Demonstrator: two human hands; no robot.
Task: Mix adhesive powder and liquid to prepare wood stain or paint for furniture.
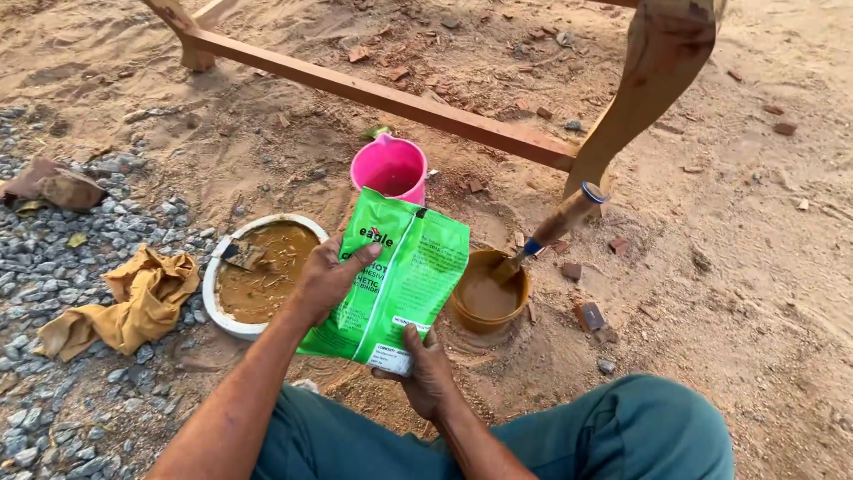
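At frame centre, left hand (327, 277) grips the green pouch (391, 283), fingers wrapped over its side; right hand (425, 372) pinches its bottom corner, fingertips hidden behind

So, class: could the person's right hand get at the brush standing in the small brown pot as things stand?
Probably not yet: the right hand is gripping the green pouch. Once freed, the way to the brush looks open.

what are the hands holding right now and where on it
Both hold one green pouch. The left hand grips its left edge, thumb across the front; the right hand pinches its bottom edge.
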